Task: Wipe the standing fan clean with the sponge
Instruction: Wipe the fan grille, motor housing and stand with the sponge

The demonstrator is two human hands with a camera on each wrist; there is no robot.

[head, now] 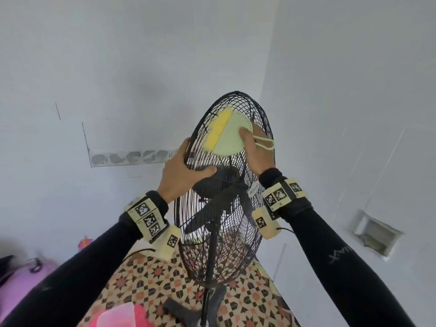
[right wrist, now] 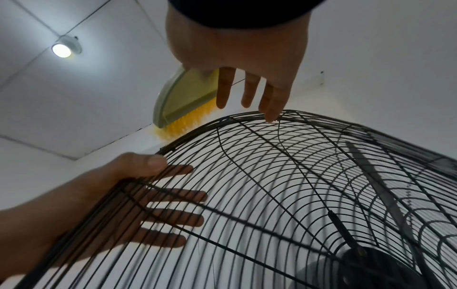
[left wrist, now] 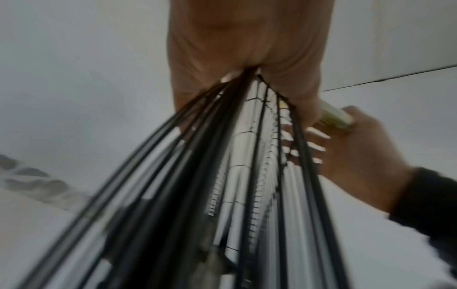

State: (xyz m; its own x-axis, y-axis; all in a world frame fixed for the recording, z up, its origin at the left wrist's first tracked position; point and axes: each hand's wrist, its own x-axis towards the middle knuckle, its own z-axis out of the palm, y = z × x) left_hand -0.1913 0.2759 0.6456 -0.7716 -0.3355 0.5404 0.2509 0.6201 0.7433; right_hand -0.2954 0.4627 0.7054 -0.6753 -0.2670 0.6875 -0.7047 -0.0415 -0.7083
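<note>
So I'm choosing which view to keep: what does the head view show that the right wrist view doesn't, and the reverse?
Only the head view: the fan's pole, patterned floor and sponge's loop. Only the right wrist view: the ceiling lamp and left fingers seen through the grille. Both: left hand gripping the grille, right hand holding the sponge.

Fan guard (head: pixel 226 185): thin black wire, slight sheen. Sponge (head: pixel 227 134): smooth pale-green plastic back, ridged yellow foam edge. Wall (head: pixel 118 67): matt white.
</note>
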